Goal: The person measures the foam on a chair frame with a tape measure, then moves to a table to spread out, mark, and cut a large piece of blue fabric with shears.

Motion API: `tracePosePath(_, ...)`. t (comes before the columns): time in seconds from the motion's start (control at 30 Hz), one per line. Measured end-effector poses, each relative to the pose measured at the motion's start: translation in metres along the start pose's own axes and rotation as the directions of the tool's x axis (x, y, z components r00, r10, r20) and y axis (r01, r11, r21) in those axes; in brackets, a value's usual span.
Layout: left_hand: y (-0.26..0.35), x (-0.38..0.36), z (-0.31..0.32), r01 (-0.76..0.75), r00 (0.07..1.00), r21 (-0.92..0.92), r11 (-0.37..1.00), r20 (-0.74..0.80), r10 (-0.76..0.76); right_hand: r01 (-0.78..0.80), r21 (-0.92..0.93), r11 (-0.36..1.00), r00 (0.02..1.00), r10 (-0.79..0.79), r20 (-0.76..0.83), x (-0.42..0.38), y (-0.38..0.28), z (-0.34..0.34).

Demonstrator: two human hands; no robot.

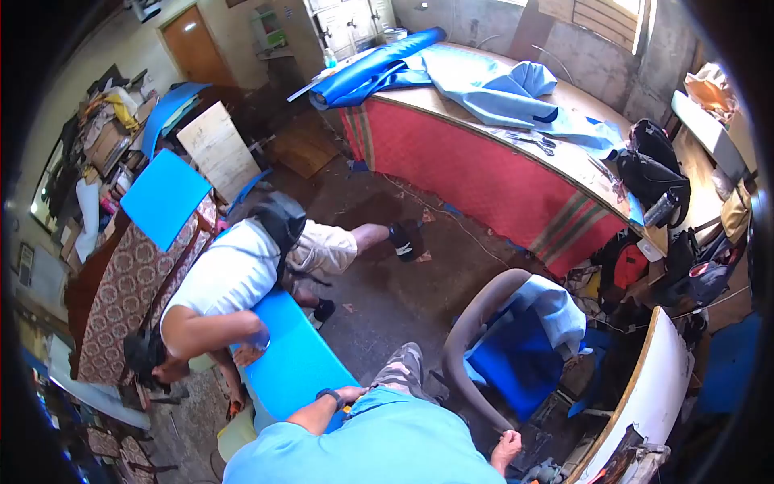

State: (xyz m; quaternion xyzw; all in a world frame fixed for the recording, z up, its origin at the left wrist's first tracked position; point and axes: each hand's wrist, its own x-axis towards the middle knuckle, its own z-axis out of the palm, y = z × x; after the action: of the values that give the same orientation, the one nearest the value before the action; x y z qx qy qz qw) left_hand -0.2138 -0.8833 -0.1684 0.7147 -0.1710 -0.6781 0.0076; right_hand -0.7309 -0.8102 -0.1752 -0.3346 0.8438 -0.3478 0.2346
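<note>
My left hand (351, 394), with a dark watch on its wrist, is at the near end of a bright blue panel (294, 355), beside my camouflage-clad leg. Its fingers are mostly hidden, and a small orange-yellow object (347, 410) shows just below it. At the lower right, my right hand (506, 448) is closed at the lower end of a curved, padded grey-brown rim (455, 355). Inside that curve lie dark blue material (516, 363) and paler blue fabric (556, 315). Across the blue panel, another person (230, 274) bends low, one arm over its far end.
A long table (484, 149) with red cloth sides carries blue fabric (484, 85), a blue roll (379, 68) and scissors (542, 143). A white curved board (637, 395) stands at right. Patterned upholstered furniture (129, 298) and another blue panel (165, 198) are at left.
</note>
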Motion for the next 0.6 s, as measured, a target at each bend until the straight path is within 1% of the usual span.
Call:
tracePosePath(0.03,0.028,-0.025,-0.008,0.052,0.988,-0.086,0.995,0.150,-0.039,0.027,-0.033,0.999,0.999,-0.028,-0.019,0.012,-0.018,0.002)
tracePosePath(0.07,0.030,-0.005,-0.022,0.102,0.981,-0.148,0.984,0.179,-0.075,0.013,-0.033,0.999,0.998,-0.015,-0.055,0.025,-0.044,0.005)
tracePosePath(0.1,0.041,0.007,-0.037,0.148,0.972,-0.210,0.967,0.209,-0.103,0.059,-0.047,0.997,0.993,-0.064,-0.103,0.043,-0.059,0.015)
tracePosePath(0.13,0.054,0.016,-0.053,0.155,0.975,-0.166,0.974,0.183,-0.124,0.039,-0.015,0.999,0.994,-0.041,-0.100,0.059,-0.075,0.025)
tracePosePath(0.17,0.090,-0.004,-0.061,0.200,0.975,-0.101,0.975,0.120,-0.188,0.014,0.015,1.000,0.995,-0.013,-0.098,0.074,-0.117,0.032)
tracePosePath(0.23,0.130,0.019,-0.094,0.231,0.964,-0.064,0.971,0.146,-0.220,0.059,0.098,0.993,0.986,-0.042,-0.163,0.105,-0.187,0.070)
tracePosePath(0.27,0.150,0.029,-0.110,0.192,0.974,0.048,0.980,0.109,-0.197,0.090,0.138,0.986,0.978,-0.061,-0.200,0.117,-0.213,0.089)
tracePosePath(0.3,0.182,0.042,-0.124,0.138,0.985,0.157,0.978,0.076,-0.151,0.133,0.092,0.987,0.977,-0.115,-0.178,0.132,-0.236,0.109)
tracePosePath(0.33,0.214,0.052,-0.141,0.045,0.996,0.516,0.855,-0.087,0.000,0.164,0.101,0.981,0.973,-0.144,-0.181,0.150,-0.255,0.138)
tracePosePath(0.37,0.228,0.084,-0.164,0.052,0.995,0.584,0.810,-0.096,0.006,0.189,0.102,0.977,0.969,-0.169,-0.178,0.161,-0.271,0.165)
tracePosePath(0.4,0.264,0.073,-0.177,0.018,0.998,0.625,0.780,-0.061,0.025,0.219,0.073,0.973,0.970,-0.209,-0.120,0.167,-0.299,0.187)
tracePosePath(0.43,0.308,0.060,-0.188,-0.025,0.998,0.663,0.748,-0.026,0.057,0.218,0.067,0.974,0.975,-0.215,-0.049,0.167,-0.351,0.202)
tracePosePath(0.47,0.302,0.103,-0.207,-0.084,0.988,0.650,0.755,-0.046,0.150,0.290,0.083,0.953,0.957,-0.290,-0.013,0.171,-0.380,0.223)
tracePosePath(0.5,0.328,0.110,-0.214,-0.152,0.967,0.707,0.691,-0.036,0.250,0.333,0.084,0.939,0.938,-0.339,0.068,0.176,-0.400,0.244)
tracePosePath(0.53,0.355,0.115,-0.221,-0.207,0.937,0.762,0.613,-0.026,0.348,0.359,0.043,0.932,0.922,-0.362,0.140,0.177,-0.416,0.263)
tracePosePath(0.57,0.387,0.126,-0.232,-0.227,0.956,0.769,0.598,0.059,0.287,0.397,0.127,0.909,0.887,-0.415,0.201,0.180,-0.420,0.286)
tracePosePath(0.6,0.417,0.126,-0.235,-0.273,0.945,0.694,0.667,0.065,0.320,0.450,0.101,0.887,0.844,-0.460,0.275,0.181,-0.442,0.296)
